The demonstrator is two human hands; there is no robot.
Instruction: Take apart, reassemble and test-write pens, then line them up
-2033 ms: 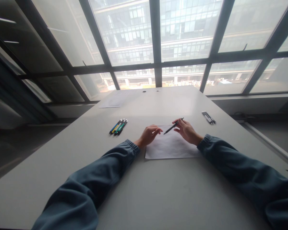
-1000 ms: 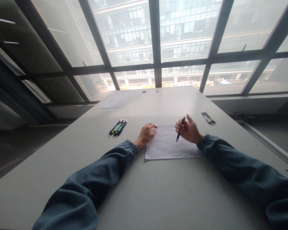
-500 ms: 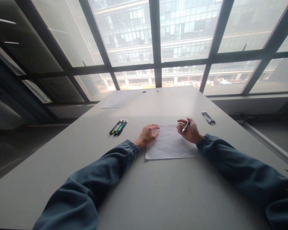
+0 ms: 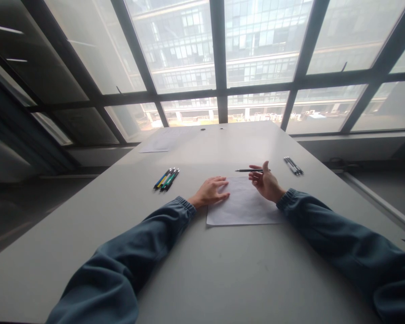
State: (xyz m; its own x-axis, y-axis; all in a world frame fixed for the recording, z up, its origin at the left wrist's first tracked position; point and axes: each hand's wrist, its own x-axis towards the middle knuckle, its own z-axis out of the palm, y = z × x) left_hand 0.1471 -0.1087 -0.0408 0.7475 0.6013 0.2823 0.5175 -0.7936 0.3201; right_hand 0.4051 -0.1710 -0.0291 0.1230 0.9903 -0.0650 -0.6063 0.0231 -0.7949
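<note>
A white sheet of paper (image 4: pixel 245 209) lies on the table in front of me. My left hand (image 4: pixel 209 191) rests open on its left edge, fingers spread. Over the sheet's right part is my right hand (image 4: pixel 268 184), thumb up, with a dark pen (image 4: pixel 245 170) held between thumb and fingers. The pen lies nearly level, its tip pointing left past the far edge of the paper. My palm hides part of the sheet's right side.
Several coloured pens (image 4: pixel 166 180) lie in a row left of the paper. More pens (image 4: pixel 293 165) in black and silver lie at the right. Other sheets (image 4: pixel 155 144) sit at the table's far left, and large windows (image 4: pixel 256 49) stand beyond the white table (image 4: pixel 219 274).
The pen has swung from slanting toward me to lying level and pointing left. My right fingers have opened out. My left fingers have spread, and the paper has slid slightly right.
</note>
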